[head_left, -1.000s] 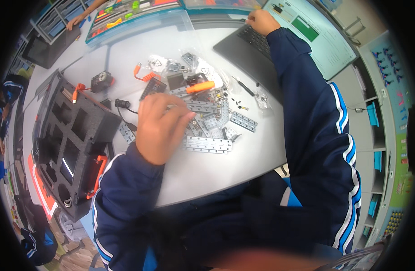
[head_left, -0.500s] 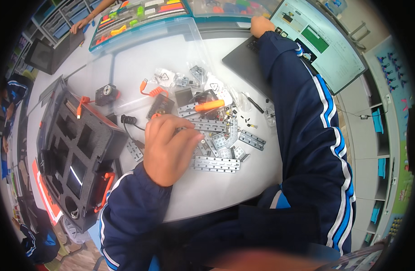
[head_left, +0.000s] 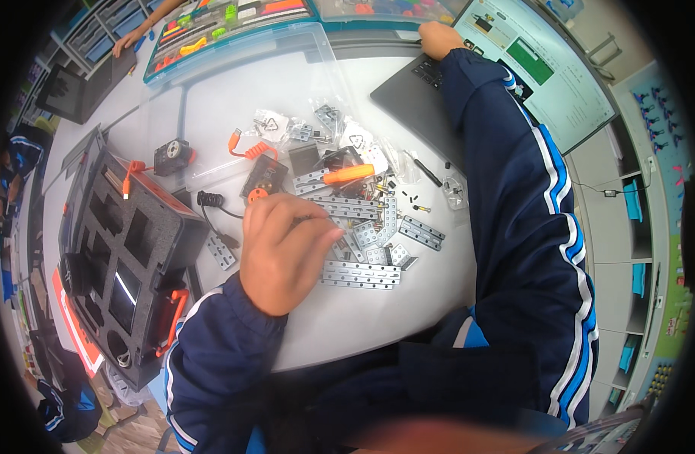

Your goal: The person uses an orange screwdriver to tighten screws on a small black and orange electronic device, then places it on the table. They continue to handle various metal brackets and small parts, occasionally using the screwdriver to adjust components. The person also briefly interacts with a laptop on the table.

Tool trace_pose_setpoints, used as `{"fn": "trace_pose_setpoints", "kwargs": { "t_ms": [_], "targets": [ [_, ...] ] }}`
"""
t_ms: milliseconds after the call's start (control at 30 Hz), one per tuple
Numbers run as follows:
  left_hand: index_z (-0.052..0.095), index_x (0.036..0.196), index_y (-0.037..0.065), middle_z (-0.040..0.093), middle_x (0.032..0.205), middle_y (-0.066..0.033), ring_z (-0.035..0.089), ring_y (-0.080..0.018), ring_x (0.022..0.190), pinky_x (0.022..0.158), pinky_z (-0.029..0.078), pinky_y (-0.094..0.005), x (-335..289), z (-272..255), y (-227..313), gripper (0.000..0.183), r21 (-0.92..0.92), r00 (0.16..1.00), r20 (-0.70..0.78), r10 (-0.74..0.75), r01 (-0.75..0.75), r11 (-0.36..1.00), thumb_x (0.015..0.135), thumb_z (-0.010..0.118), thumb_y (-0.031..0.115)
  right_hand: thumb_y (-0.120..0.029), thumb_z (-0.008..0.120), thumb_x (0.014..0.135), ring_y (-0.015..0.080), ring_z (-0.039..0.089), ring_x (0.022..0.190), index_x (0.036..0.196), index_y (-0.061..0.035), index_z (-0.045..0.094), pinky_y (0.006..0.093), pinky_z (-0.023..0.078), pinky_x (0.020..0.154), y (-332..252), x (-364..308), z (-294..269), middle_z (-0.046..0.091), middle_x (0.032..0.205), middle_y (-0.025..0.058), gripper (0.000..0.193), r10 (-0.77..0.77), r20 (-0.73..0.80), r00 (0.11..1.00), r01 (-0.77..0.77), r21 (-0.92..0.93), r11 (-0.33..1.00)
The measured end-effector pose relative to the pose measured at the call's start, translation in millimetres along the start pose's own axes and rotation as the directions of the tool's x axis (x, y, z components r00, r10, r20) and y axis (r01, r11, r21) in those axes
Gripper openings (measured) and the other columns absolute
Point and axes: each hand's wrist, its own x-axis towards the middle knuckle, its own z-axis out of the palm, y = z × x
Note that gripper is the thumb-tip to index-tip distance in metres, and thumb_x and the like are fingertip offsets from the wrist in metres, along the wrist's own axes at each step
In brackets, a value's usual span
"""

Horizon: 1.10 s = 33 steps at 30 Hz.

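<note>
My left hand (head_left: 281,257) hovers over a spread of grey metal building parts, thumb and fingers pinched together; what they hold, if anything, is hidden. Around it lie a long perforated beam (head_left: 346,206), a flat perforated plate (head_left: 361,275), a short beam (head_left: 422,233) and an orange-handled tool (head_left: 349,174). A dark motor-like block (head_left: 262,178) with an orange disc sits just beyond the fingers. Far off to the right, my right hand (head_left: 440,40) is curled at the far edge of the open laptop (head_left: 415,94); its fingertips and anything under them are hidden.
To the left stands an open case (head_left: 154,227) with cut-out foam. A black module (head_left: 172,157), an orange coiled cable (head_left: 258,150) and plastic bags (head_left: 272,123) lie on the white table (head_left: 340,325). At the back is a compartment box (head_left: 234,34); another person's hand (head_left: 128,41) rests near it.
The view has shifted slightly. My left hand keeps its pinched shape over the metal parts, and my right hand stays by the laptop, with no clear movement.
</note>
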Motion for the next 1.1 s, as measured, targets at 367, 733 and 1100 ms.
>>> {"fn": "trace_pose_setpoints", "kwargs": {
  "t_ms": [367,733,1100],
  "targets": [
    [0.074,0.088,0.007,0.068,0.097,-0.004,0.061,-0.0269,0.096,0.088,0.043,-0.0387,0,1,2,0.012,-0.002,1.0,0.011,0.005,-0.005,1.0,0.078,0.081,0.005,-0.005,0.069,0.085,0.0454,0.068,0.103,0.1,0.0074,0.073,0.0492,0.057,0.089,9,1,11,0.066,0.111,0.0276,0.02,-0.02,-0.007,1.0,0.021,0.16,0.987],
    [0.074,0.089,0.008,0.068,0.097,-0.0037,0.061,-0.0265,0.096,0.088,0.042,-0.0385,-1,1,1,0.013,-0.013,1.0,0.007,0.005,-0.004,1.0,0.078,0.081,0.006,-0.002,0.063,0.081,0.046,0.069,0.1,0.099,0.0066,0.074,0.0494,0.057,0.089,-2,6,15,0.068,0.111,0.0297,0.022,0.027,-0.068,0.997,-0.02,0.102,0.995],
    [0.074,0.089,0.007,0.068,0.097,-0.0044,0.061,-0.027,0.096,0.088,0.043,-0.0385,-1,1,-1,0.013,-0.01,1.0,-0.005,0.008,-0.008,1.0,0.078,0.081,0.006,-0.006,0.068,0.08,0.0446,0.071,0.096,0.098,0.0036,0.074,0.0506,0.059,0.085,-7,5,18,0.071,0.104,0.0274,0.021,0.049,-0.136,0.989,-0.035,0.107,0.994]
  ]
}}
